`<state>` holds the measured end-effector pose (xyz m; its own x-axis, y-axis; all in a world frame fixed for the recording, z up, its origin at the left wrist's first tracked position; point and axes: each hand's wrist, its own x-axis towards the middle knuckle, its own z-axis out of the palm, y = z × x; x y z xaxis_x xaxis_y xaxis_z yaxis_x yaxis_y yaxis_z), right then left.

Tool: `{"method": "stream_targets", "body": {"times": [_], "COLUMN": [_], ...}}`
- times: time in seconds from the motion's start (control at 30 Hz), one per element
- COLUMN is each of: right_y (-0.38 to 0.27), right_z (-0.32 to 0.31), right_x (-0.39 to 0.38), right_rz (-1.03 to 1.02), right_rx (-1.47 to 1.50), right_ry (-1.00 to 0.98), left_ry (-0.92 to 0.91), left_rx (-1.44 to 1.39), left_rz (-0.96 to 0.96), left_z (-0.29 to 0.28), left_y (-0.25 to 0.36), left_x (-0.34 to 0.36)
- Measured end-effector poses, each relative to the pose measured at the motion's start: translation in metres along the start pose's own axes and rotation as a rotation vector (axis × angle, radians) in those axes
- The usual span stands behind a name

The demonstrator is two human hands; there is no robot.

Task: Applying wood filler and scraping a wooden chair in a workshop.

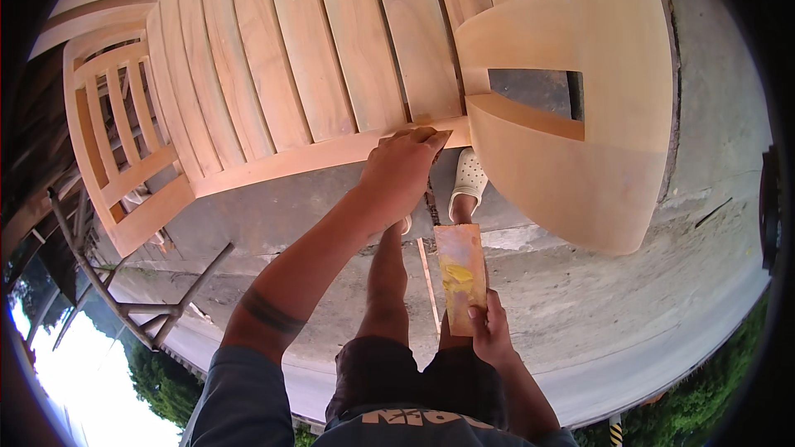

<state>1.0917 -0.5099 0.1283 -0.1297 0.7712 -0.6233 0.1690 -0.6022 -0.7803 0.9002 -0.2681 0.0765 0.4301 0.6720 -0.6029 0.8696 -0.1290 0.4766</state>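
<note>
My left hand (pixel 403 159) is closed at the front rail (pixel 290 163) of a slatted wooden bench. A small flat brownish piece (pixel 443 141) pokes out at its fingertips, close to the bench's right arm end; its kind is unclear. Lower down, my right hand (pixel 492 327) grips the near end of a small flat wooden board (pixel 461 269). Yellow paste (pixel 460 275) is smeared over the middle of that board. The board is held out in front of my legs, apart from the bench.
Pale seat slats (pixel 310 41) run away from me. A broad curved armrest panel (pixel 571 174) stands at right, a slatted side frame (pixel 124 132) at left. My foot in a white clog (pixel 469 178) is beside the bench's front rail. Metal tubing (pixel 166 309) stands on the left.
</note>
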Motion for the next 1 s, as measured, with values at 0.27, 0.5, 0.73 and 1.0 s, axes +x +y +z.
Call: {"method": "stream_targets", "body": {"times": [0.27, 0.5, 0.73, 1.0], "right_y": [0.001, 0.004, 0.010, 0.005], "right_z": [0.000, -0.008, 0.005, 0.009], "right_x": [0.001, -0.005, -0.002, 0.006], "right_rz": [0.014, 0.053, -0.064, -0.115], "right_rx": [0.003, -0.007, -0.010, -0.014], "right_ry": [-0.016, -0.025, 0.024, 0.091], "left_ry": [0.428, 0.232, 0.092, 0.223], "left_rx": [0.450, 0.130, 0.114, 0.319], "left_rz": [0.247, 0.052, 0.037, 0.340], "left_z": [0.050, -0.003, 0.012, 0.012], "left_y": [-0.006, 0.001, 0.006, -0.006], "left_x": [0.008, -0.002, 0.005, 0.008]}}
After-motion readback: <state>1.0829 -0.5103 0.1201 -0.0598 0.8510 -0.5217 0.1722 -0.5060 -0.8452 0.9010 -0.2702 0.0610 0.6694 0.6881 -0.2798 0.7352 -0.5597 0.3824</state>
